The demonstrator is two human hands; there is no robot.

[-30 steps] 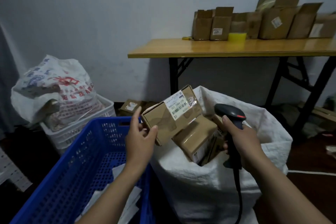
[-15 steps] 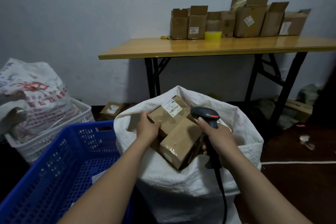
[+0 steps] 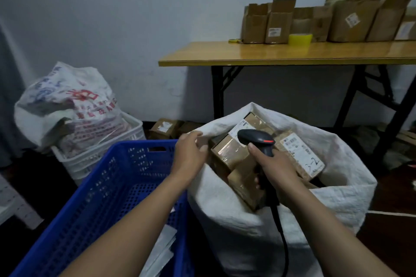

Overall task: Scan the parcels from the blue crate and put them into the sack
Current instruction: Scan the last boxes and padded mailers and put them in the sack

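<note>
Head view: our right hand (image 3: 276,170) grips the scanner (image 3: 256,138) over the parcels (image 3: 229,153), which lie in the sack (image 3: 337,191). Our left hand (image 3: 189,159) sits at its 9 o'clock rim — whether it grips, we cannot tell — beside the crate (image 3: 101,186).

Left grip (image 3: 190,155) curled — right grip (image 3: 274,165) clasps scanner (image 3: 255,138).

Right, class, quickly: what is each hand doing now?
Left hand: pinches the sack at its rim.
Right hand: grips the scanner.
</note>
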